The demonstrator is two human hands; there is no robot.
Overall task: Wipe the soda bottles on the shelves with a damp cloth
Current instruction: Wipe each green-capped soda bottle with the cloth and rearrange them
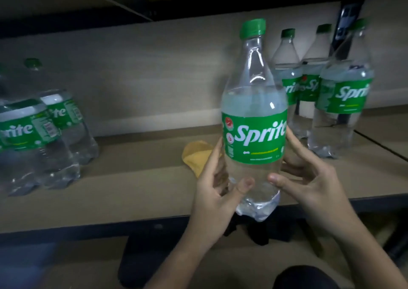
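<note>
A clear Sprite bottle (254, 116) with a green cap and green label stands upright in front of the shelf edge, held between both hands. My left hand (212, 191) grips its lower left side, thumb across the front. My right hand (309, 178) holds the lower right side, with the thumb tip on the front and the fingers behind the label. A yellow cloth (196, 156) lies crumpled on the shelf board behind my left hand, touching neither hand.
Three more Sprite bottles (344, 90) stand at the back right of the brown shelf (132, 178). A group of Sprite bottles (33, 138) stands at the left. A dark shelf rail (88, 229) runs along the front, with another board below.
</note>
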